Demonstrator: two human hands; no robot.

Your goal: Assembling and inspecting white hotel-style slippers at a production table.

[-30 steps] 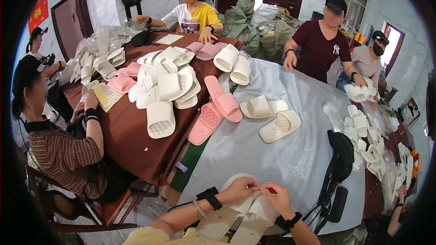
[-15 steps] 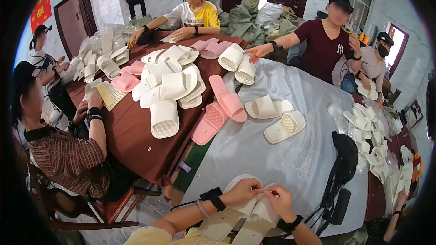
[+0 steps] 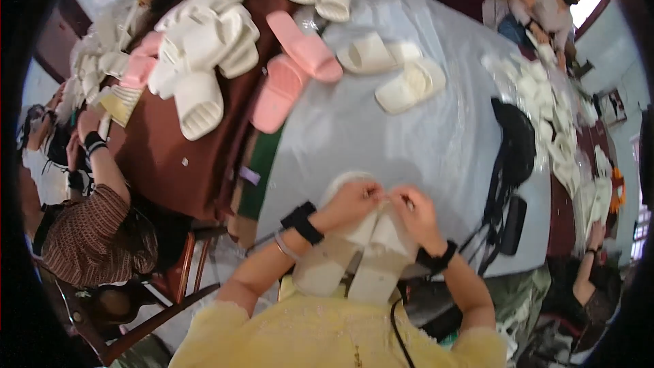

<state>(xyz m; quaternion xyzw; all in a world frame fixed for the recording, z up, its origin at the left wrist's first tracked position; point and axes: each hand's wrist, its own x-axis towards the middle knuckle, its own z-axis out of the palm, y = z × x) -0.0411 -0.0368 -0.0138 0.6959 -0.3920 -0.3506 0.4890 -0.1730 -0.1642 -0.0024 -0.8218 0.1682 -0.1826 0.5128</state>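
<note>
Here, every place was reckoned from the grey-covered table (image 3: 422, 136).

Left hand (image 3: 351, 201): over the table's near edge, black band at the wrist, fingers curled together and pinching at the top of the cream slipper pair (image 3: 361, 249).

Right hand (image 3: 417, 212): just beside the left hand, also banded at the wrist, fingertips pressed together at the same spot; what lay between the fingertips was too small to tell.

Cream slipper pair: two slippers side by side, toes on the table's near edge, heels hanging off it toward the person's yellow top (image 3: 340, 334).

Loose cream slippers (image 3: 398, 71): two lying on the table's far half, well apart from the hands.

Pink slippers (image 3: 296, 71): at the table's far left edge, one lying partly onto the cloth, one on the brown table (image 3: 170, 163) adjoining it.

Heap of cream slippers (image 3: 197, 41): on the brown table, left of the grey one.

Black bag (image 3: 514, 143): at the table's right edge, straps trailing toward the near corner.

Seated worker in a striped top (image 3: 88, 238): left of the table, beside the brown one, on a wooden chair (image 3: 177, 293).

Other workers (image 3: 538, 0): beyond the table's far right corner.
</note>
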